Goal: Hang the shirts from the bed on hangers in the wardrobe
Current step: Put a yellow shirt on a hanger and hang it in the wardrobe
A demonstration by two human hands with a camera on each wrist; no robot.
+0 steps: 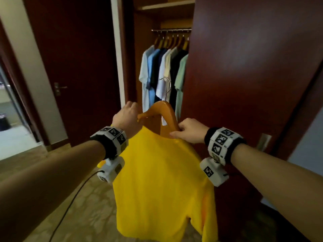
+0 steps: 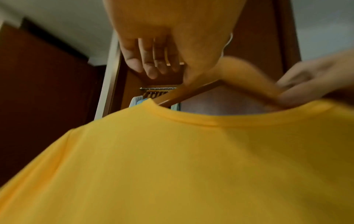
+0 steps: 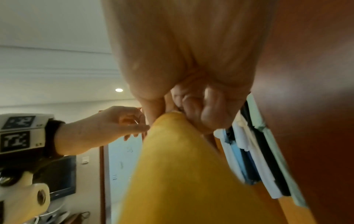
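Note:
A yellow shirt (image 1: 162, 180) hangs in front of me, partly on a wooden hanger (image 1: 167, 110) with a metal hook (image 1: 168, 84). The hanger's right arm is inside the collar and its left arm sticks out bare. My left hand (image 1: 128, 116) grips that bare left arm. My right hand (image 1: 188, 131) pinches the shirt's collar (image 3: 172, 115) against the hanger's right arm. In the left wrist view the yellow shirt (image 2: 172, 166) fills the lower frame under the hanger (image 2: 249, 78). Straight ahead, the wardrobe rail (image 1: 171, 30) carries several hung shirts (image 1: 164, 70).
The open wardrobe door (image 1: 253, 67) stands close on my right. A shut dark room door (image 1: 78, 67) is on the left, with a lit doorway further left. A black cable (image 1: 70, 198) trails from my left wrist over the patterned floor.

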